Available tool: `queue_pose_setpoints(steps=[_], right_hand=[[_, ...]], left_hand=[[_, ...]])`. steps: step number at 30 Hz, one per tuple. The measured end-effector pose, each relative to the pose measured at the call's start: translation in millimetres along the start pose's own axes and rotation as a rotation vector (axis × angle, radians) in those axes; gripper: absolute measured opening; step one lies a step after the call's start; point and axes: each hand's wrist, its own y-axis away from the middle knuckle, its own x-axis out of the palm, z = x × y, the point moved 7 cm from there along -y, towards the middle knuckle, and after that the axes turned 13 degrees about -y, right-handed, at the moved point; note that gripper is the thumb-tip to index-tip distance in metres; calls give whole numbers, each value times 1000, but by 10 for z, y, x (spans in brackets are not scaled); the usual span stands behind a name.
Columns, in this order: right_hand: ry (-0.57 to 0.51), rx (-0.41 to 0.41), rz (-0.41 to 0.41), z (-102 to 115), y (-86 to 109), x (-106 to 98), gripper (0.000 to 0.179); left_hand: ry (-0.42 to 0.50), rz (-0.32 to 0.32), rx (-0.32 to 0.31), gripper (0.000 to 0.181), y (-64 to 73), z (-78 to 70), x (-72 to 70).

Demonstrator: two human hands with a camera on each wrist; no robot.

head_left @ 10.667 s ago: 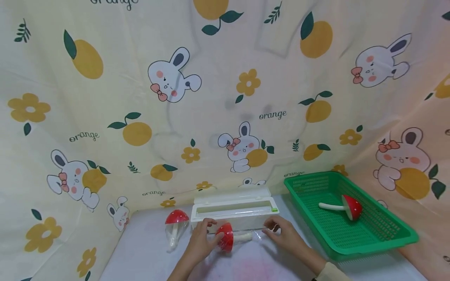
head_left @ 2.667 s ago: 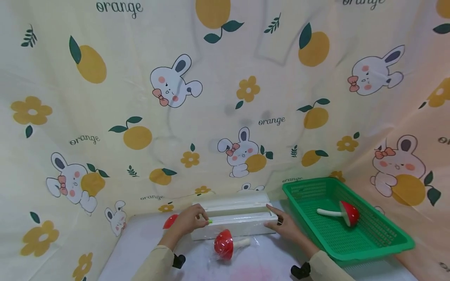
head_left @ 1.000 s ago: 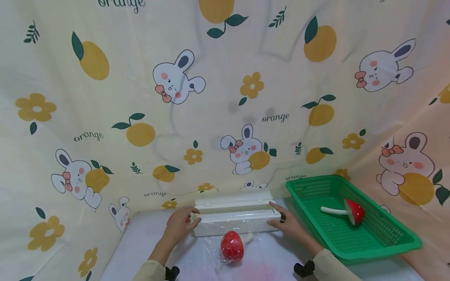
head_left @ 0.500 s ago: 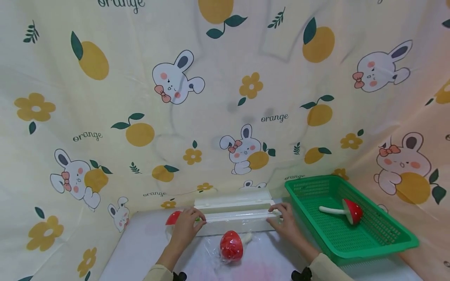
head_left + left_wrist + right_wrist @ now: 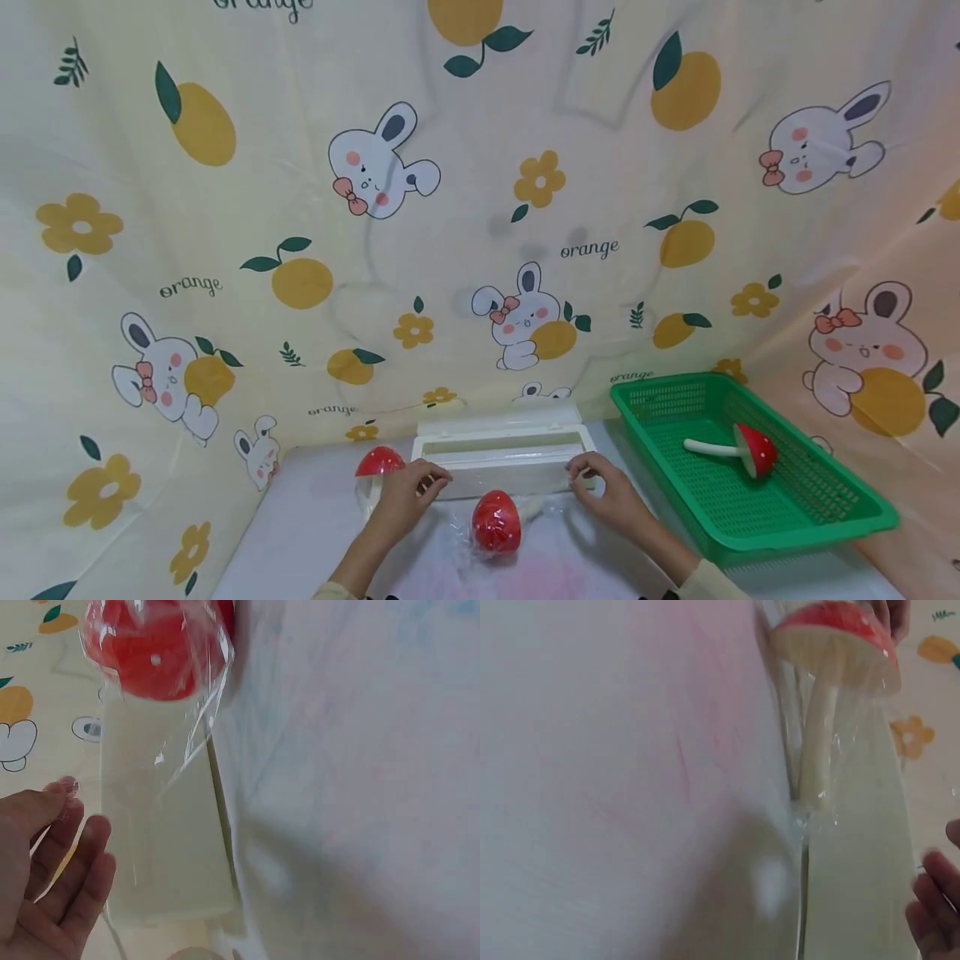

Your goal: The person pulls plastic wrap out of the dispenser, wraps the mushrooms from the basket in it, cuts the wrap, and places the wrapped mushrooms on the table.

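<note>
A white cling film box (image 5: 510, 481) stands with its lid up, a film roll (image 5: 502, 451) inside. Between thumb and fingers, my left hand (image 5: 408, 496) pinches the edge of clear cling film (image 5: 69, 787) at the box's left front. My right hand (image 5: 611, 496) is at the right front corner, thumb and fingertips drawn together on the film's other side; its grip is partly cut off in the right wrist view. Before the box lies a red-capped toy mushroom (image 5: 497, 522) in clear film, its white stem (image 5: 821, 742) pointing right. Neither hand touches it.
Another film-wrapped toy mushroom (image 5: 378, 462) lies left of the box, partly behind my left hand. On the right, a green basket (image 5: 787, 546) holds an unwrapped toy mushroom (image 5: 750, 451). A patterned cloth (image 5: 450, 250) hangs close behind the box.
Earlier, my hands handled the front mushroom, then gripped the box's ends, its green slider going from right to left. Over the last half second both hands came down and forward of the box.
</note>
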Motion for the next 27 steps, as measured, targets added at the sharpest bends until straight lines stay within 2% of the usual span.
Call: queue_pose_setpoints(steps=[2, 4, 7, 9, 11, 15, 19, 21, 24, 27], right_hand=[[-76, 19, 73, 52, 28, 50, 21], [-128, 50, 130, 91, 55, 96, 17], [-184, 80, 194, 136, 99, 165, 19], [-209, 113, 230, 140, 133, 215, 21], [-230, 142, 260, 138, 167, 260, 21], [-263, 172, 321, 125, 217, 332, 11], [-281, 125, 366, 139, 233, 377, 8], [-282, 101, 367, 148, 234, 384, 9], [-281, 67, 355, 167, 235, 382, 12], [-288, 48, 362, 177, 241, 393, 12]], left_hand=[[64, 34, -11, 5, 38, -23, 18], [125, 91, -47, 7, 78, -44, 59], [191, 176, -101, 8, 140, -83, 144], [208, 198, -99, 8, 178, -125, 192], [213, 194, -76, 10, 210, -179, 233], [203, 190, -44, 19, 257, -286, 317], [128, 194, -43, 39, 276, -331, 391], [87, 178, -44, 44, 270, -330, 409], [60, 151, -46, 42, 250, -318, 415], [86, 145, -57, 38, 232, -294, 418]])
